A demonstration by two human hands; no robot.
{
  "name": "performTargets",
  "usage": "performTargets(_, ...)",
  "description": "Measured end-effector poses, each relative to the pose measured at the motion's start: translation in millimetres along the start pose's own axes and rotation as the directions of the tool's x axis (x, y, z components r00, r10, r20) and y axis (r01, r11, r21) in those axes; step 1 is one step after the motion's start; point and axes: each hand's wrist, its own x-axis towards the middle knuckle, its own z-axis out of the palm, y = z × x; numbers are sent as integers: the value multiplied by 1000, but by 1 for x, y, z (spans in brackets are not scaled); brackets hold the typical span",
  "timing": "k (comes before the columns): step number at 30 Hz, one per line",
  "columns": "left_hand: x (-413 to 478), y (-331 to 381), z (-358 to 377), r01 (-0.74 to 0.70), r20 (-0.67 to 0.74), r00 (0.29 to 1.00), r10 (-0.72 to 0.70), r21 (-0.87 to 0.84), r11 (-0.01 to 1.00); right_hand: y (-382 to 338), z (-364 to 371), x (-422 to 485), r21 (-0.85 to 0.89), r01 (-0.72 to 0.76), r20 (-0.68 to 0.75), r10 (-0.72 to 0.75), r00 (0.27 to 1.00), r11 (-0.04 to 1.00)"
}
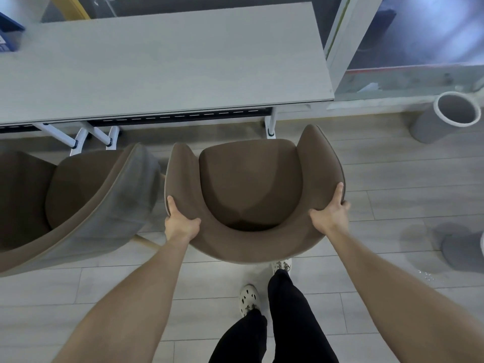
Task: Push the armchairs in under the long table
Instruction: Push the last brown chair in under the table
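Observation:
A brown armchair (251,187) stands in front of me, facing the long grey table (167,66). Its front edge sits just short of the table's near edge, by the white table leg (271,125). My left hand (180,221) grips the left side of its curved backrest. My right hand (331,213) grips the right side. A second brown armchair (78,195) stands to the left, angled, its seat outside the table's edge.
A grey cylindrical bin (445,117) stands on the floor at the right. A glass partition frame (340,48) rises beyond the table's right end. A blue box (9,32) lies on the table's far left. My feet are behind the chair on wood-look flooring (392,179).

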Motion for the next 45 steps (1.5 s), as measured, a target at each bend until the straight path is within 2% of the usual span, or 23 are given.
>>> performTargets(6,9,7,-2,-3,-6,1000,4,54,999,-4,5,4,-8,-21,-30,21,999,1000)
performTargets(23,8,2,-7,12,35,999,-12,14,1000,-5,5,-7,-31,-51,-7,50,999,998)
performTargets(45,26,-7,-5,-4,6,1000,4,68,998,-4,9,-13,-29,-28,-22,27,999,999)
